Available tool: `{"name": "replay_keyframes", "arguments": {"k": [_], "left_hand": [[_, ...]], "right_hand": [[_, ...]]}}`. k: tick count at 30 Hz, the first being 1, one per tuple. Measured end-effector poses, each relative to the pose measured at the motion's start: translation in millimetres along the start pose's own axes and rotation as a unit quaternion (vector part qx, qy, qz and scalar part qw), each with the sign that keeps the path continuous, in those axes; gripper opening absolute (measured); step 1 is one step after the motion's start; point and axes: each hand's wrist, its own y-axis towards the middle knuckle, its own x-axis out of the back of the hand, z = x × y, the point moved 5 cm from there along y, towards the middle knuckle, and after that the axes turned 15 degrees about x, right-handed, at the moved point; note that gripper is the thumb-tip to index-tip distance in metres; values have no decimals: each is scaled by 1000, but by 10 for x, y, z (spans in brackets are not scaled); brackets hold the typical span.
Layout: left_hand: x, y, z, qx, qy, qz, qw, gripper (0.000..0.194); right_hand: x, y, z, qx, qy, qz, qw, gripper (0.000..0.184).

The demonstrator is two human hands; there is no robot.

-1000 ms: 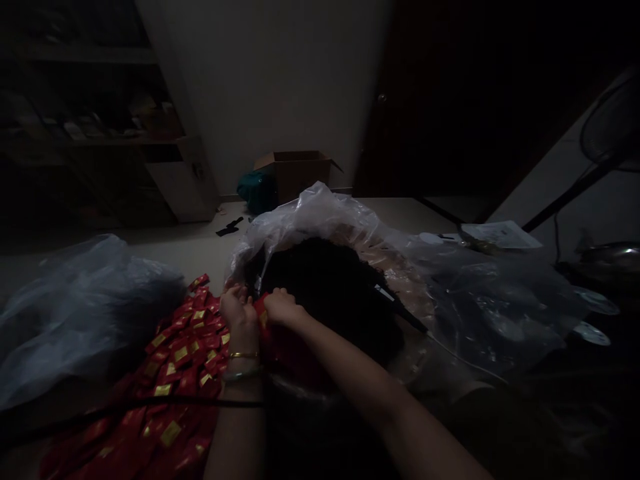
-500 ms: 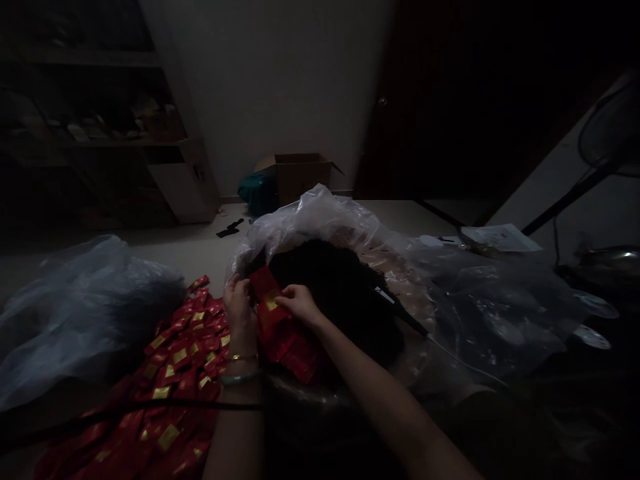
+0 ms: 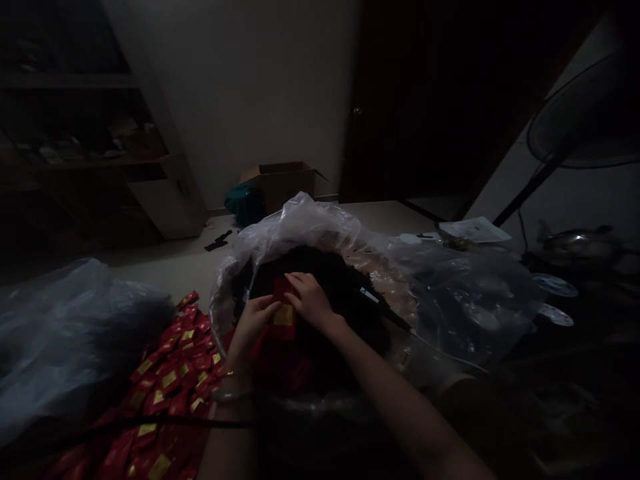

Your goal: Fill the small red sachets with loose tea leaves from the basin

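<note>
A small red packet [image 3: 284, 313] with a gold label is held upright between my two hands, over a plastic-lined tub. My left hand [image 3: 254, 325] pinches its left edge, thumb towards the label. On the right edge and top, my right hand [image 3: 311, 303] grips with bent fingers. Behind them lies a dark, loose, crumbly heap [image 3: 320, 263] inside clear plastic lining [image 3: 300, 217]. More red packets lie just below my hands, dim and partly covered. A black stick-shaped tool [image 3: 387, 312] with a white label and pale cord rests on the heap's right side.
Many red packets with gold labels [image 3: 170, 379] are piled at left, beside a bulging clear plastic bag [image 3: 80, 333]. A dark strap or cord [image 3: 165, 421] crosses low left. An open cardboard box [image 3: 285, 183] stands by the wall; a fan [image 3: 575, 120] is at right.
The red packet was low between my hands, then showed its label; now both hands hold it upright, slightly right over the heap. My view has turned a little right.
</note>
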Motion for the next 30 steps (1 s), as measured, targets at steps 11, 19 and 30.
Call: {"name": "replay_keyframes", "arguments": {"k": [11,19,30], "left_hand": [[16,7,10,0,27,6,1000,42],[18,77,87,-3,7,-19,1000,47],[156,183,112,-34,68,-72,995,47]], "right_hand": [[52,56,-95,-50,-18,-53,997,20],[19,-54,-48,-60,-68,-94,991,19],[20,-51,-36,-55,-81,-20,995,15]]}}
